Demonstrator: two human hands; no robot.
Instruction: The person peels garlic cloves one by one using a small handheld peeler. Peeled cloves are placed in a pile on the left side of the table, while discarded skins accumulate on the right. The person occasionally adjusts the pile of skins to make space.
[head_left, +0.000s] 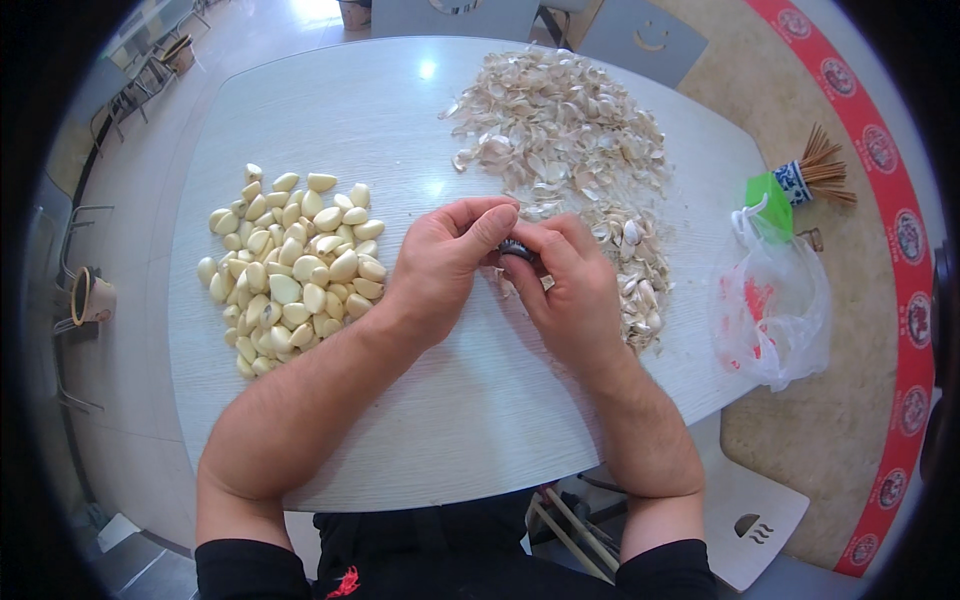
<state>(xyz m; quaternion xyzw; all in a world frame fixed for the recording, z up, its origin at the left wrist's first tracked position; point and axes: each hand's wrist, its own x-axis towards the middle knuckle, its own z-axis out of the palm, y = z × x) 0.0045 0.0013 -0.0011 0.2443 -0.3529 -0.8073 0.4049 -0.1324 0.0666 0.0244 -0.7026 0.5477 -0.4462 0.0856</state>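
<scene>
Both hands meet above the middle of the table. My right hand (566, 274) has its thumb and fingers closed on a small dark object (517, 250), mostly covered by the fingers, so its kind cannot be told. Against it, my left hand (450, 259) is bent, thumb on top and fingers curled; whether it pinches anything is hidden. Peeled garlic cloves (285, 262) lie in a heap left of my left hand. Beyond my right hand spreads a pile of garlic skins (562, 120), and unpeeled garlic cloves (637, 296) lie partly behind that hand.
The pale table (420, 442) has a rounded edge. At its right side are a clear plastic bag (784, 315) with red print, a green box (770, 202) and a blue-and-white holder (793, 182) of wooden chopsticks. Chairs stand around, one (765, 517) at the lower right.
</scene>
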